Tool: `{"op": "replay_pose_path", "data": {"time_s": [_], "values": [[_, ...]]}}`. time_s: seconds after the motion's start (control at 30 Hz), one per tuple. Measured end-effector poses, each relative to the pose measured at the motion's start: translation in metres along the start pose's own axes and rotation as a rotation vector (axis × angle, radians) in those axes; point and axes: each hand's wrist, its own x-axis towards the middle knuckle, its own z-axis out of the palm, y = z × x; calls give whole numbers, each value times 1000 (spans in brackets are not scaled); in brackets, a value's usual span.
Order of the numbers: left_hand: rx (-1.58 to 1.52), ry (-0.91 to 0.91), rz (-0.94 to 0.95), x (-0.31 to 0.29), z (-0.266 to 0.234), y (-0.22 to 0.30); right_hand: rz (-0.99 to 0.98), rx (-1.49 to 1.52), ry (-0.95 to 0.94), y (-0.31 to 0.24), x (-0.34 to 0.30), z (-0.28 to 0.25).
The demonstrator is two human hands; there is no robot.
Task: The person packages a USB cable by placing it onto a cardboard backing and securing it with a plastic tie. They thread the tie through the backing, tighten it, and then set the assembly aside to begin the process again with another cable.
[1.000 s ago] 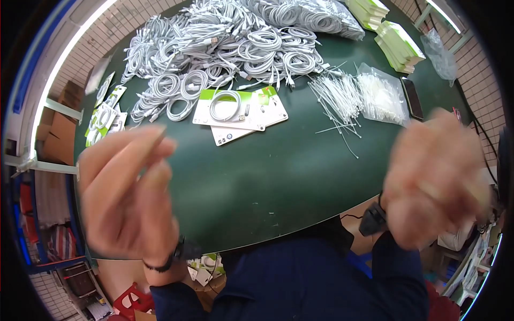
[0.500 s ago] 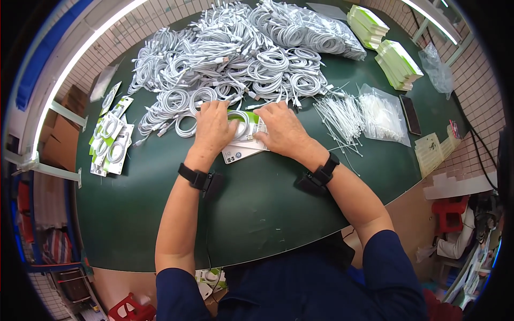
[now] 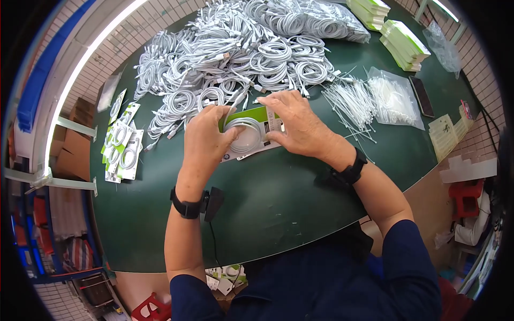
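A green and white packaging card (image 3: 258,114) is held upright-tilted above the dark green table, with a coiled white cable (image 3: 246,140) against its front. At the card's left edge, my left hand (image 3: 206,136) grips it, its thumb lying on the coil. My right hand (image 3: 304,125) pinches the card's right side between thumb and fingers. The fingers behind the card are partly hidden. Just beyond my hands spreads a large heap of coiled white cables (image 3: 225,53). Each wrist wears a black strap with a small device.
Finished-looking cards with cables (image 3: 120,142) lie at the left. On the right are loose white cable ties (image 3: 350,104), a clear bag of ties (image 3: 393,99), a phone (image 3: 421,96), and stacks of green and white cards (image 3: 404,45). The table's front edge (image 3: 300,243) curves before me.
Both hands have lifted the card and tilted it up toward me, so more of the coil shows. My right hand has moved a little to the right; the whole view has shifted slightly.
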Motion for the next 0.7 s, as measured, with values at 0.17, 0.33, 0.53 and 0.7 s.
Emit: {"op": "replay_pose_path", "data": {"time_s": [0.17,0.33,0.53,0.7], "values": [[42,-2,-1,-44,5,23,-57,74,-233,-19,1,-37],[214,170,230,-61,28,29,-10,201,-76,-40,-10,-35],[230,162,276,-70,48,31,-59,201,4,-30,-23,-25],[161,129,166,-75,50,34,-183,118,-34,-20,-25,-24]]}}
